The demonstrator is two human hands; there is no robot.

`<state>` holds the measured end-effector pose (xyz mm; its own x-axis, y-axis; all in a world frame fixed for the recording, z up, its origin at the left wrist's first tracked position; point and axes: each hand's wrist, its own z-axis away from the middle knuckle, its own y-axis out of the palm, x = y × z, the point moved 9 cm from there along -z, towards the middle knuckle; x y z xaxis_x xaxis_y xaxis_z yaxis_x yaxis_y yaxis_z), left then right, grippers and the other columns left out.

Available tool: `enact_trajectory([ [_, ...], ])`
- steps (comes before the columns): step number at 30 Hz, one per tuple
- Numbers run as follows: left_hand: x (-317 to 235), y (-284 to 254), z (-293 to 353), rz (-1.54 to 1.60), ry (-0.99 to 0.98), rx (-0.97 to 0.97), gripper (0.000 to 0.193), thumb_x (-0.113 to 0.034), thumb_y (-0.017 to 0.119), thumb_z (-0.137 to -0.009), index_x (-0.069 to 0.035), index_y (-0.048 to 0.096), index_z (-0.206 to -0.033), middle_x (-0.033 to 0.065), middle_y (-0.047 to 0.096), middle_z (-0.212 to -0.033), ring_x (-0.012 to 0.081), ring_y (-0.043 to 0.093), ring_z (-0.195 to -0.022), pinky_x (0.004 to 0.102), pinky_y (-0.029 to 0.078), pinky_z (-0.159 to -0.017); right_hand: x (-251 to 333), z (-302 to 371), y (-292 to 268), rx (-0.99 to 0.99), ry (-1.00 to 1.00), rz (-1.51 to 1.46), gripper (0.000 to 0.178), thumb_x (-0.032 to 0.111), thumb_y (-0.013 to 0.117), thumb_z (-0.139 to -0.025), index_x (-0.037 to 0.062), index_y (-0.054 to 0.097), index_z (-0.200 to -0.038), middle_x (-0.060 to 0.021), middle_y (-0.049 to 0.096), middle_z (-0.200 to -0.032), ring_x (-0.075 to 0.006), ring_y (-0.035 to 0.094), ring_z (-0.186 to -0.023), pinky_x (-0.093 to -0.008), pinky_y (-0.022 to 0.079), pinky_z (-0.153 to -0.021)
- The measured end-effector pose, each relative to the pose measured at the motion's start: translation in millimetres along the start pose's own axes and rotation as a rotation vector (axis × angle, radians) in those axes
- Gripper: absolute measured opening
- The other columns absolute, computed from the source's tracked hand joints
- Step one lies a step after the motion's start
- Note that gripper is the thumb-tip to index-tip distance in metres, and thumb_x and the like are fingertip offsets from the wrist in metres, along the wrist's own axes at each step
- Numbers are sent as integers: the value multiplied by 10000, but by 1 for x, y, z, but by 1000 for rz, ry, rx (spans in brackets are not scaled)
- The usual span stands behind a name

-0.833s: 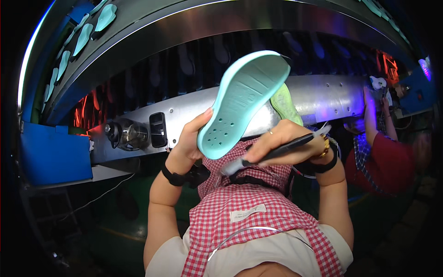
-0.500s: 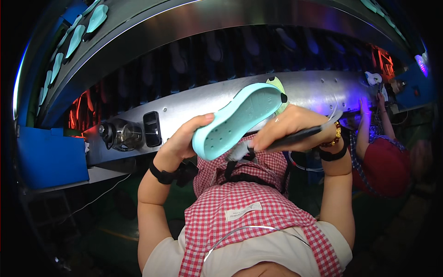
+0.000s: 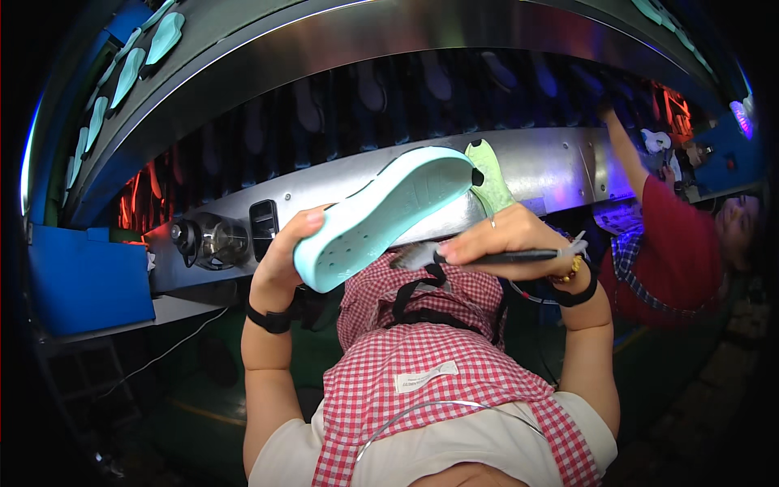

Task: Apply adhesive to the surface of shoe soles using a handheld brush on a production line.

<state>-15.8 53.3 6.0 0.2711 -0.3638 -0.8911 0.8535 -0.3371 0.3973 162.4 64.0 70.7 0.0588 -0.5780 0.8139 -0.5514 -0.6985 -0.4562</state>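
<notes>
My left hand grips a pale turquoise shoe sole by its near left end. The hollow inside of the sole, dotted with small holes, faces me, tilted, and its far end points up and right. In my right hand is a brush with a black handle, the fingers pinched close to its bristles. Those pale bristles are just below the sole's lower edge; whether they touch it I cannot tell. Behind the sole's far end, a light green sole-shaped piece with black spots is partly hidden.
A metal bench runs across ahead. At its left are a clear jug with a dark lid and a black tray. Beyond, soles hang in a dark rack; turquoise soles lie on the upper belt. A co-worker stands at right.
The turquoise sole has shifted left and slightly nearer. My right hand has moved slightly, and the brush handle lies more level. The co-worker has leaned in, one arm reaching toward the rack.
</notes>
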Motion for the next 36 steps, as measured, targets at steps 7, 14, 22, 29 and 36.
enact_trajectory([
  [7,20,8,-38,830,276,-43,780,-652,246,-811,-43,321,-1291,151,427,-1251,338,441,-1116,507,361,-926,8,-12,-16,-304,81,-106,222,25,696,-651,12,649,-867,-86,641,-816,-158,586,-754,-254,455,-661],
  [14,31,13,-40,798,293,-266,873,-722,135,-768,-30,343,-1256,154,475,-1154,351,488,-1014,510,396,-879,-6,-28,6,-381,25,63,183,49,667,-670,37,642,-851,-95,603,-734,-188,581,-642,-271,453,-588],
  [22,21,-6,-32,675,441,-248,940,-773,152,-720,-1,415,-1188,152,550,-970,320,518,-956,498,380,-892,-4,-20,6,-235,217,-105,189,62,686,-652,59,664,-840,-87,603,-709,-181,585,-668,-270,463,-597],
  [29,2,4,-29,718,610,-213,938,-791,157,-702,-36,402,-1201,133,555,-1006,291,531,-958,455,414,-862,13,-24,20,-157,1,-195,239,29,688,-654,44,650,-889,-88,623,-780,-178,590,-716,-274,468,-649],
  [36,-26,9,-24,640,695,-132,956,-809,149,-682,-49,417,-1195,159,527,-1052,297,533,-944,438,426,-841,-4,-13,15,-99,62,-237,233,-3,668,-685,24,646,-915,-81,622,-858,-153,574,-789,-258,465,-708],
])
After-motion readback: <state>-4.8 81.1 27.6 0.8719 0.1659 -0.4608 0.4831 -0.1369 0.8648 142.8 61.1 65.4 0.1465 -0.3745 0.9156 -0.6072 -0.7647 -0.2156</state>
